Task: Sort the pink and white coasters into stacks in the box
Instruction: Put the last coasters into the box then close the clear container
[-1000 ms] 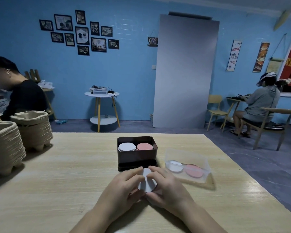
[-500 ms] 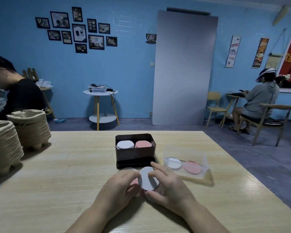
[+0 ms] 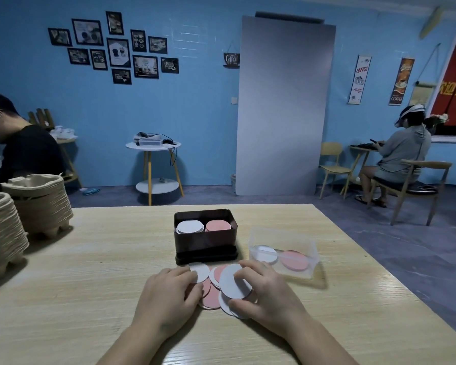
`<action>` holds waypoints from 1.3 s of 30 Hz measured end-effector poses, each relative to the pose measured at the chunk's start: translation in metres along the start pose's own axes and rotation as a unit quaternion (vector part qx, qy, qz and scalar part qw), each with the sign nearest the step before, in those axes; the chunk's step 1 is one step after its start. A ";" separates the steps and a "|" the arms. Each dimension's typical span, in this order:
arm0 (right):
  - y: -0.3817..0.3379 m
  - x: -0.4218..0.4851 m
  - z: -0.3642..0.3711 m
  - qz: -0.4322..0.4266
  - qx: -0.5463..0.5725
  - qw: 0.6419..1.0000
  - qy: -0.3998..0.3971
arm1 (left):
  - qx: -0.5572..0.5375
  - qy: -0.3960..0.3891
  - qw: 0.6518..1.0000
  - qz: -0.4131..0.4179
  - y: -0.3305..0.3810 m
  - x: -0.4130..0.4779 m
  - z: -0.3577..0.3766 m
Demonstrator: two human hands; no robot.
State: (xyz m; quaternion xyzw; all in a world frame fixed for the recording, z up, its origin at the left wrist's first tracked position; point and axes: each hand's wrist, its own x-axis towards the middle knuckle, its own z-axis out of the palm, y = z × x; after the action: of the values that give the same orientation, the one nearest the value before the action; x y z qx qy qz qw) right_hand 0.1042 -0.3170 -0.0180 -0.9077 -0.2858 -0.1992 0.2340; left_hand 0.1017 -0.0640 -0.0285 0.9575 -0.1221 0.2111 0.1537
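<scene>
A white coaster [image 3: 233, 281] is gripped by the right hand [image 3: 266, 293]: its far rim is caught under the bent fingers [image 3: 249, 268], its near rim is propped by the thumb [image 3: 238, 303], and it is held tilted above the pile [image 3: 211, 299]. The left hand [image 3: 169, 293] is laid on the pile's left side with bent fingers [image 3: 188, 279]. The tips are rested on pink and white coasters, but whether any one is actually grasped cannot be told.

The pile is made up of loose pink and white coasters, overlapped on the table [image 3: 90, 259] between the two hands and just in front of the box [image 3: 204, 245]. In the box, which is dark and open-topped, two stacks are seen side by side: the white stack [image 3: 190, 227] on the left, the pink stack [image 3: 217, 225] on the right. Both tops are seen below the rim.

Just right of the box, near the right hand, a clear tub [image 3: 282, 237] is set. A second white coaster [image 3: 266, 254] and a pink coaster [image 3: 294, 260] are laid flat in it, side by side. At the table's left edge two heaps of pulp trays [image 3: 41, 204] are stacked, well apart from the box.
</scene>
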 end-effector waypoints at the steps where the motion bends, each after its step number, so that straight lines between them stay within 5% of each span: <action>1: 0.000 0.000 0.001 -0.001 0.003 1.000 -0.001 | -0.013 -0.004 1.000 0.005 -0.002 0.000 -0.001; 7: 0.001 -0.001 0.000 0.007 0.014 1.000 -0.014 | -0.115 -0.004 0.993 0.012 -0.011 0.003 -0.011; 12: -0.001 0.000 0.001 0.018 0.010 0.999 -0.026 | -0.104 -0.036 0.994 0.016 -0.018 0.002 -0.017; 21: -0.008 0.010 0.004 0.006 -0.016 1.000 -0.022 | -0.093 0.064 0.989 0.095 -0.020 -0.009 -0.016; 39: -0.023 0.024 0.011 -0.051 0.008 0.999 -0.013 | -0.140 0.085 0.969 0.185 -0.013 -0.010 -0.023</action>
State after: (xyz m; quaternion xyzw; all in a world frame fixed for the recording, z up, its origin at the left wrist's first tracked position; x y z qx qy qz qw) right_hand 0.1108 -0.2841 -0.0080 -0.8925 -0.3360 -0.1968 0.2276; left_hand 0.0883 -0.0429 -0.0166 0.8657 -0.3121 0.2977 0.2541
